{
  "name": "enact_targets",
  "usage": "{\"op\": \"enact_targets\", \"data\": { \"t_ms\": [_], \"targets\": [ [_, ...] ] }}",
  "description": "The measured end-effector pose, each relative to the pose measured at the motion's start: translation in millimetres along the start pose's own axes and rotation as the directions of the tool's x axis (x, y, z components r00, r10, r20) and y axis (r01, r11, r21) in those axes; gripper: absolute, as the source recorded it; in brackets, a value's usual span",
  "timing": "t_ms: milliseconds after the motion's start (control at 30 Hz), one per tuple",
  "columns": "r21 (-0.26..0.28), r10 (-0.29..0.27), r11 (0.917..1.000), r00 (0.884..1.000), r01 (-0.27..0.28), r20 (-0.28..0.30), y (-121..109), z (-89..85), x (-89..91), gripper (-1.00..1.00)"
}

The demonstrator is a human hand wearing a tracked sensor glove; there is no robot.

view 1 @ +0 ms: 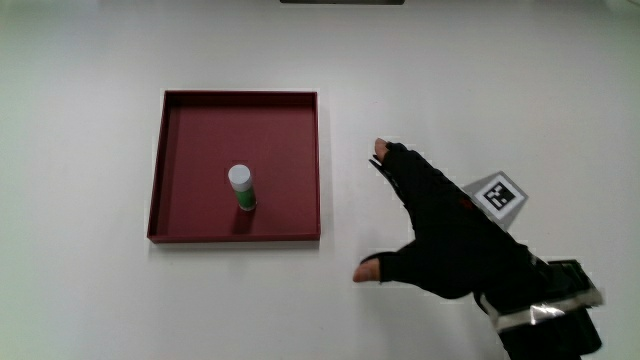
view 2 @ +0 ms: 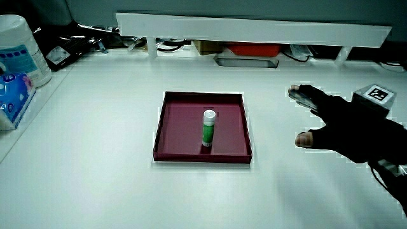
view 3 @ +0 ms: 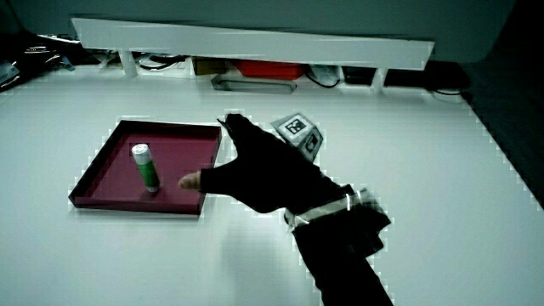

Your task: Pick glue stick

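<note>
- The glue stick (view 1: 241, 188) stands upright inside a shallow dark red tray (view 1: 175, 150), with its white cap on top and its green body below.
- In the main view it sits close to the middle of the tray floor, somewhat nearer to the tray's person-side wall than to the wall farthest from the person, and it touches none of the walls.
- In both side views the glue stick (view 2: 208, 127) (view 3: 145, 167) shows the same upright stance, with bare tray floor all around its base.
- The tray (view 2: 201, 156) lies flat on the white table (view 1: 90, 300), well in from the table's edges.
- The hand (view 1: 450, 240), in its black glove, is over bare table beside the tray, clear of the tray's rim in the main view.
- In a side view the hand (view 3: 263, 174) overlaps the tray's nearest corner (view 3: 208, 200), with the thumb tip showing against the tray's inside; the main view shows the thumb outside the rim, so this is only an overlap of sight.
- The fingers (view 1: 395, 160) are stretched out and the thumb (view 1: 370, 270) is spread wide from them; the hand holds nothing and is not touching the glue stick.
- The patterned cube (view 1: 497, 193) sits on the back of the hand, its black-and-white face turned upward.
- The forearm (view 3: 344, 255) runs from the hand toward the person's edge of the table.
- A low white partition (view 2: 254, 28) stands along the table's edge farthest from the person.
- In a side view a white container with a blue label (view 2: 19, 54) stands at a table corner near the partition.
</note>
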Motion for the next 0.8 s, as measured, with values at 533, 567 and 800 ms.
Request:
{"op": "enact_targets", "data": {
  "t_ms": [533,567,800],
  "targets": [
    [-0.054,0.046,0.9970,0.984,-0.056,-0.170,76,-34.7,-16.7,0.00],
    [-0.061,0.059,0.9956,0.983,-0.071,-0.175,81,-38.2,-16.7,0.00],
    [-0.099,0.040,0.9932,0.979,-0.061,-0.198,114,-59.3,-12.1,0.00]
  ]
}}
